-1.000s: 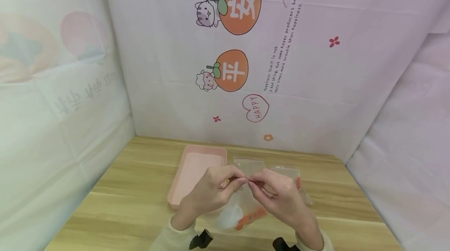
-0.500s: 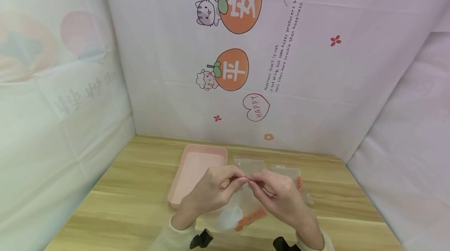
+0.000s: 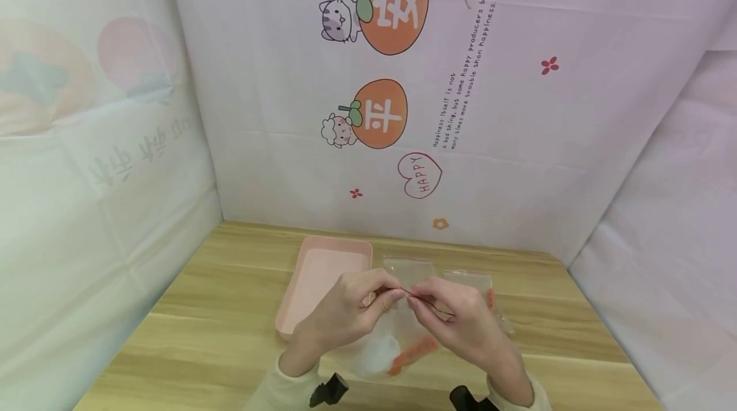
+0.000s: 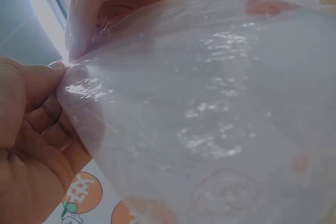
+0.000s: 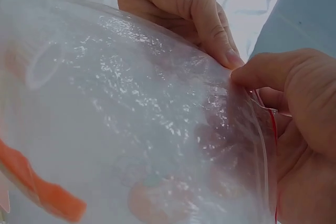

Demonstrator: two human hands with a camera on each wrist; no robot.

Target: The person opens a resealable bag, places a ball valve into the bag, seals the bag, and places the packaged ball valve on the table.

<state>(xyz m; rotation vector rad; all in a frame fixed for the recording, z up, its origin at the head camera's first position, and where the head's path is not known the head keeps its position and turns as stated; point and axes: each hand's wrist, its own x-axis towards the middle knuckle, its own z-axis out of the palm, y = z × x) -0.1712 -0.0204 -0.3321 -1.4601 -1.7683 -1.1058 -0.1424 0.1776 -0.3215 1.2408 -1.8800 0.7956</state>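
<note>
Both hands hold up a clear zip bag (image 5: 142, 93) by its red-lined top edge. Left thumb and fingers pinch one spot of that edge; the left hand (image 3: 345, 308) is on the near side of the pink tray. Right beside it, the right hand (image 3: 460, 318) pinches the edge too, the two thumb tips almost meeting. Through the plastic show an orange strip (image 5: 44, 184) and a whitish, translucent piece with a round rim (image 5: 44, 66). The bag's film bulges out below the hands and looks glossy in both wrist views.
A shallow pink tray (image 3: 293, 289) lies on the wooden table (image 3: 190, 308) at left. Behind the hands lies another clear bag (image 3: 409, 266), and to its right a bag (image 3: 469, 280) with orange pieces. A printed cloth (image 3: 489, 200) hangs along the back.
Both hands keep their pinch in nearly the same place. The red edge between them looks straighter, and the orange strip in the bag has shifted slightly right.
</note>
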